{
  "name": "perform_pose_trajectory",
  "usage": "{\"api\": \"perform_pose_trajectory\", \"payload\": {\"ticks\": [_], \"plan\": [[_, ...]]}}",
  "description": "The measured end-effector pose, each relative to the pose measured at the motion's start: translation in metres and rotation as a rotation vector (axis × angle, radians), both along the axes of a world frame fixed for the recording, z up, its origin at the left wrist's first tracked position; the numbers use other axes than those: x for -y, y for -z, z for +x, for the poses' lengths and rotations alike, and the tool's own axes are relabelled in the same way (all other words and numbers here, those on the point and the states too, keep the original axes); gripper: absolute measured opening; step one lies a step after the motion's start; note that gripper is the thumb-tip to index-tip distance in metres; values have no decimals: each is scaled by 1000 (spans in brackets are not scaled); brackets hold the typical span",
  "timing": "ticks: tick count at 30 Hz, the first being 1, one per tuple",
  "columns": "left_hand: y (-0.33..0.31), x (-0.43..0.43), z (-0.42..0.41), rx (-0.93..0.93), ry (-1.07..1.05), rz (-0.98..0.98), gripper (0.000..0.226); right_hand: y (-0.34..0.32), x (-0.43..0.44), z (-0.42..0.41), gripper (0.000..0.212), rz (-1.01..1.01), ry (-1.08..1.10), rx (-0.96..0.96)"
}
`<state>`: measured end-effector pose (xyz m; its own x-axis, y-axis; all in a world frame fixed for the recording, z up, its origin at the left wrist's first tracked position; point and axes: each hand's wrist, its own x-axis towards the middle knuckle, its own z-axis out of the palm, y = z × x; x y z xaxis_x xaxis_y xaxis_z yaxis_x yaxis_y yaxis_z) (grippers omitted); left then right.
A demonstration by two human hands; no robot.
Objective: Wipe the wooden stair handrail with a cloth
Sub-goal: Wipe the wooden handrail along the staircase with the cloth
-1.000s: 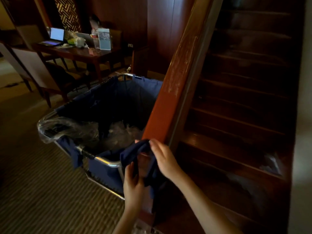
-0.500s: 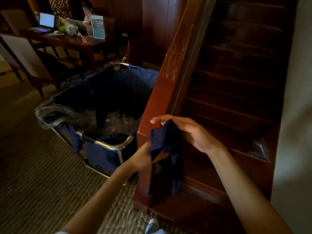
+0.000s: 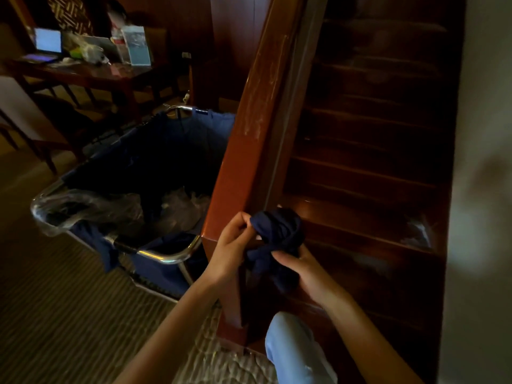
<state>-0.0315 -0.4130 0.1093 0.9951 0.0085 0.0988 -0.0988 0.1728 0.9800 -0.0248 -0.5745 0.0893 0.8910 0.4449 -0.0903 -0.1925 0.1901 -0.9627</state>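
Note:
The wooden handrail (image 3: 257,106) is a broad reddish-brown beam rising from its lower end near the image centre up toward the top. Pale smears show on its upper stretch. A dark blue cloth (image 3: 277,236) is bunched into a wad just at the rail's lower end. My left hand (image 3: 232,245) pinches the wad's left edge with thumb and fingertips. From below, my right hand (image 3: 302,270) grips the cloth, fingers curled round its hanging part. Part of the cloth is hidden between the hands.
A laundry cart (image 3: 166,256) with a chrome frame, blue bag and clear plastic stands left of the rail. Dark wooden stairs (image 3: 360,167) climb on the right beside a pale wall (image 3: 484,189). A table (image 3: 83,70) with a laptop and chairs is at back left. My knee (image 3: 293,350) shows below.
The cloth hung loose from my right hand over the rail end; now both hands have gathered it into a wad. My right hand dropped beneath it, and my knee came into view.

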Motion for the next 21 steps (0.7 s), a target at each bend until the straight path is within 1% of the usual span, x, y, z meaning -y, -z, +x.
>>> {"api": "perform_pose_trajectory", "payload": {"ticks": [2,5,6,7,8,9,10,11,13,14,15,16,17,18,19,20,21], "plan": [[-6,-2,8,58,-90,112,18,13,-14,13,61,92,52,-90],[-5,-15,22,146,-255,416,18,28,-26,39,47,268,108,-196],[-4,-18,27,174,-309,490,16,32,-26,51,45,321,131,-224],[-3,-20,34,207,-371,535,12,35,-24,65,47,364,149,-241],[-2,-20,42,239,-444,576,10,38,-22,80,52,378,165,-244],[1,-18,51,263,-523,623,14,40,-22,94,57,355,191,-243],[4,-15,59,274,-578,684,22,39,-24,101,59,308,253,-225],[8,-8,67,237,-624,767,31,37,-28,107,61,241,317,-192],[11,11,80,54,-730,933,47,25,-39,109,59,73,363,-56],[10,20,84,-45,-783,984,52,18,-44,104,58,-11,349,44],[10,26,86,-140,-841,988,55,9,-48,97,56,-101,339,155],[8,29,87,-243,-902,937,55,4,-50,93,50,-184,329,288],[6,31,86,-357,-966,846,54,0,-49,91,42,-236,307,432],[3,31,83,-486,-1022,739,54,-4,-46,94,33,-253,275,574],[-1,32,79,-628,-1069,634,55,-11,-43,101,27,-253,207,725],[-1,34,73,-750,-1097,545,57,-18,-41,110,24,-274,122,887],[-1,38,67,-841,-1099,475,58,-26,-44,120,25,-336,33,1056]]}}
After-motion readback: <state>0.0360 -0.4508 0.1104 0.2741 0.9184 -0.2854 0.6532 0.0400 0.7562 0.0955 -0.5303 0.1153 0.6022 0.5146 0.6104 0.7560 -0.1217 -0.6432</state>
